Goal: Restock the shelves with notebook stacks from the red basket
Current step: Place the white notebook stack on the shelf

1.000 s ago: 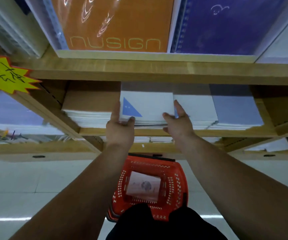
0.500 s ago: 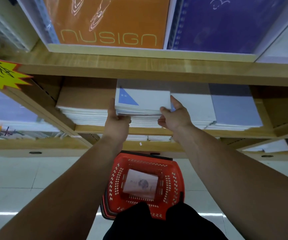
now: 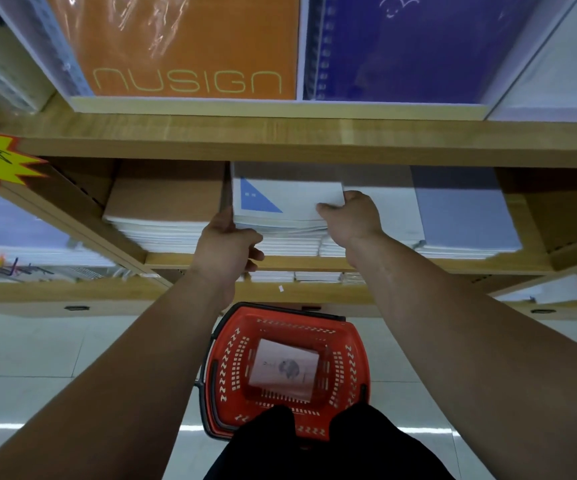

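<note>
**While stocking: held at both sides**

While the left grip [image 3: 226, 242] curls round the left edge of the white notebook stack [image 3: 287, 202], the right grip [image 3: 349, 216] pinches its front right corner. The stack (blue triangle on the cover) sits on top of a white pile on the wooden shelf [image 3: 384, 263], between brown and white piles. The red basket [image 3: 356, 344] stands on the floor below with one notebook [image 3: 283, 368] inside.
</note>
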### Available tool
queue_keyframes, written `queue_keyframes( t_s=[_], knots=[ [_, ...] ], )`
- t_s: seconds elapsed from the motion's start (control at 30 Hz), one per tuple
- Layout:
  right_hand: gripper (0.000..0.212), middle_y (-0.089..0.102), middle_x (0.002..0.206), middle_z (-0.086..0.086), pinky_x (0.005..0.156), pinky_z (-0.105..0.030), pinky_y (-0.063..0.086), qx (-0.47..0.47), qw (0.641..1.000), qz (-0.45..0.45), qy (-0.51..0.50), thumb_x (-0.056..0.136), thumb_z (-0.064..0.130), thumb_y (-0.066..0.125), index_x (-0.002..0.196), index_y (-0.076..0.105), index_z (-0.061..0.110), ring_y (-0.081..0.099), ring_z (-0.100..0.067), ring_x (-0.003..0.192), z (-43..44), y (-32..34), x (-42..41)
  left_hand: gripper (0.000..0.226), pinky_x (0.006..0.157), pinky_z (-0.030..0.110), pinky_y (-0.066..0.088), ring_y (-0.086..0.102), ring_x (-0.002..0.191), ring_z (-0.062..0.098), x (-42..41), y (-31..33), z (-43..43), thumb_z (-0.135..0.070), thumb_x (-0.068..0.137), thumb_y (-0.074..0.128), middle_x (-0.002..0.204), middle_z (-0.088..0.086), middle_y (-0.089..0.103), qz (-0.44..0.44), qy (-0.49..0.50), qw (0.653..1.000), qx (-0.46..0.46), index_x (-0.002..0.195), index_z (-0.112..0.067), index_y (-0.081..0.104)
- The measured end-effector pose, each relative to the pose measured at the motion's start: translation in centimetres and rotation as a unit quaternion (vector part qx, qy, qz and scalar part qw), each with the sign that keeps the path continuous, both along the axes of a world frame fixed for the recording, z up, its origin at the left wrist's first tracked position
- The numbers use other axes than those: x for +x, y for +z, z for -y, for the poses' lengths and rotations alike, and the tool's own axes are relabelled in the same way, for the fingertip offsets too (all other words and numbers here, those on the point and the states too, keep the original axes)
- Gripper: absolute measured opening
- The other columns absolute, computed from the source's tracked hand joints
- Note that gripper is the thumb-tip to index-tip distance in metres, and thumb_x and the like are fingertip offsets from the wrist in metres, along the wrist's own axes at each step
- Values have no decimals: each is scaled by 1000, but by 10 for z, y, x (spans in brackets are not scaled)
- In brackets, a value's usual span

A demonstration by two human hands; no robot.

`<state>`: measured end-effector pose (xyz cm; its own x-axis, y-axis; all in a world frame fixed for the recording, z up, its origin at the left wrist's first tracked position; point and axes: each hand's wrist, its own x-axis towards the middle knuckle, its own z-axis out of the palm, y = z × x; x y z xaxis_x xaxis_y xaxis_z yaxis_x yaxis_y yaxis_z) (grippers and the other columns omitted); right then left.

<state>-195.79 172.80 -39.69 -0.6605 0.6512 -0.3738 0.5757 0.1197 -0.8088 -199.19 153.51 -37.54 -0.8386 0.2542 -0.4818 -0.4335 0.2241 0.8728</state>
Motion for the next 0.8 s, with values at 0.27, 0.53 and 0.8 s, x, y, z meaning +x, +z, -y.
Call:
queue_keyframes(
  t_s=[0.27, 0.53, 0.8],
  knots=[
    [44, 58, 91, 12, 76, -30, 51, -70, 996, -56, 0, 93, 13, 66, 134, 51, 15, 59, -10, 80, -42, 6, 38, 48, 71, 39, 58, 67, 76, 26, 50, 3, -39, 3, 94, 58, 95, 7, 67, 41, 34, 998, 31, 132, -26, 59],
    [55, 65, 110, 15, 59, -23, 51, -122, 988, -92, 33, 98, 12, 58, 145, 38, 33, 60, -7, 79, -98, -9, 121, 21, 94, 44, 58, 75, 94, 26, 101, -4, -106, -31, 105, 51, 114, 7, 67, 47, 118, 991, -44, 125, -30, 56],
    [70, 60, 128, 23, 107, -45, 50, -114, 986, -115, 26, 99, 10, 58, 157, 28, 35, 60, -15, 117, -148, -32, 169, 49, 78, 30, 60, 77, 87, 21, 131, -24, -165, -7, 106, 48, 132, 10, 65, 59, 98, 993, -13, 147, -35, 49]
  ],
)
